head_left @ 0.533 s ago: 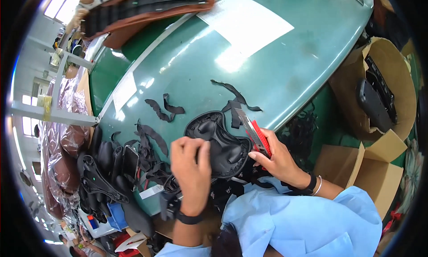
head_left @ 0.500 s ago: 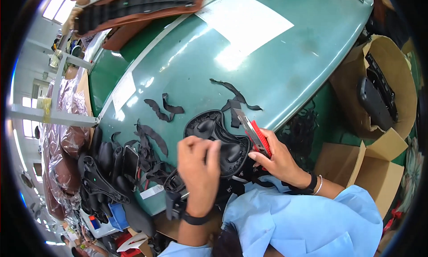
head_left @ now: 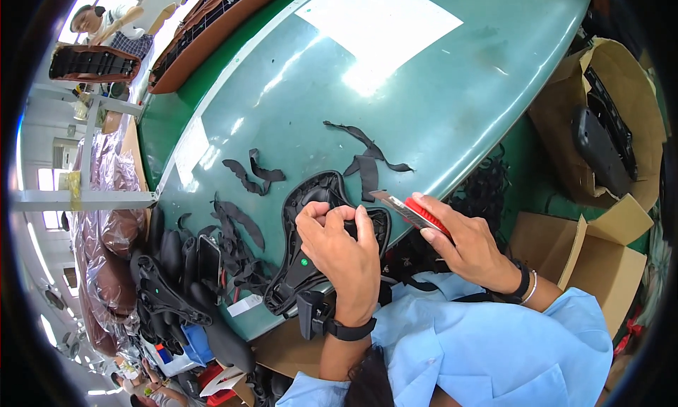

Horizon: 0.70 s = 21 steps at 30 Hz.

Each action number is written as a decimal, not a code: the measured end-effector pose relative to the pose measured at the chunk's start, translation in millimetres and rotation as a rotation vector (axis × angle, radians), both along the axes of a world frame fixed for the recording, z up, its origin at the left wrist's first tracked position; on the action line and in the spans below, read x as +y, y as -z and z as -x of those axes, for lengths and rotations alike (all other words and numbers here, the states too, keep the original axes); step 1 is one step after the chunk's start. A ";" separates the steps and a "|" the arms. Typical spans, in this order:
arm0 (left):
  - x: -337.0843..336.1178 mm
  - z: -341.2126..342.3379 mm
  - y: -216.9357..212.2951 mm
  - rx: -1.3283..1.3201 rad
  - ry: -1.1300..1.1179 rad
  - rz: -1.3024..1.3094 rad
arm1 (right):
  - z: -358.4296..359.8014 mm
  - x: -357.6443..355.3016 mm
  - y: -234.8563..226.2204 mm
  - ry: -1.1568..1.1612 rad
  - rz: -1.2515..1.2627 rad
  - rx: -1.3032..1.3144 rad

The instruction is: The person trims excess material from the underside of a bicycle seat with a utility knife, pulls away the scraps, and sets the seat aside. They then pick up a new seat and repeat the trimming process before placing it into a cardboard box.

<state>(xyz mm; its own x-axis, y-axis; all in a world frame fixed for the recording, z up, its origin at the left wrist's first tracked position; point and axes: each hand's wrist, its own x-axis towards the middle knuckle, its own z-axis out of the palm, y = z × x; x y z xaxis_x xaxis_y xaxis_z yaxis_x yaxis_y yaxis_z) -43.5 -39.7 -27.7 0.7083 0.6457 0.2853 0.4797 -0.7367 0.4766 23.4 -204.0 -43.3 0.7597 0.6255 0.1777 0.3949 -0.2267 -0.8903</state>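
Note:
A black bicycle saddle (head_left: 291,288) lies at the table's near edge, its hollow underside up and a small green dot on it. Over it is my left hand (head_left: 342,255), fingers curled and thumb drawn in toward them; whatever they pinch is hidden. My right hand (head_left: 466,246) grips a red box cutter (head_left: 425,215), its blade out and pointing up-left, near the saddle's wide end. Dark fabric strips (head_left: 367,174) lie just beyond the saddle.
More strips (head_left: 244,269) and a pile of black saddles (head_left: 166,294) are at left. White sheets (head_left: 381,32) lie on the green table (head_left: 296,117). Cardboard boxes (head_left: 600,258) stand at right. Beyond the table, a person (head_left: 106,25) is near long brown padded pieces (head_left: 205,36).
The saddle has turned, showing its narrow end and green dot. My left hand has moved right. The box cutter has come nearer and tilted flatter. The large brown piece has moved away from the table.

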 end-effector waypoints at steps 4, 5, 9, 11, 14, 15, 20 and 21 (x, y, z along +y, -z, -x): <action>0.2 4.8 2.6 -0.068 -0.018 0.109 | -10.0 -3.8 -10.5 -0.151 0.167 -0.023; 0.8 5.8 2.3 -0.111 -0.003 0.156 | -13.5 -4.0 -14.1 -0.203 0.219 -0.056; -0.2 8.3 2.4 -0.184 0.003 0.213 | -26.2 0.7 -24.5 -0.277 0.283 -0.108; -1.4 9.1 3.9 -0.198 0.001 0.215 | -30.3 2.9 -26.7 -0.299 0.317 -0.164; -2.4 10.9 3.6 -0.216 -0.005 0.222 | -39.8 7.4 -39.8 -0.371 0.403 -0.191; -2.5 11.6 3.1 -0.221 -0.009 0.230 | -41.3 8.0 -37.9 -0.373 0.405 -0.192; -1.6 13.1 5.1 -0.235 0.007 0.223 | -45.1 5.2 -37.3 -0.379 0.298 -0.113; -1.3 13.7 5.6 -0.245 0.015 0.203 | -45.1 5.1 -35.7 -0.381 0.300 -0.112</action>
<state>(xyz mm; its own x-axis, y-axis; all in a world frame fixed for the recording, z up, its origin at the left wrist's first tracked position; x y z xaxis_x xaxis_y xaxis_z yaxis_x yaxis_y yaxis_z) -57.2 -41.0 -33.3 0.6442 0.6968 0.3153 0.3223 -0.6211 0.7144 68.6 -198.9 -7.7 0.4538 0.8910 0.0145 0.5891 -0.2877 -0.7551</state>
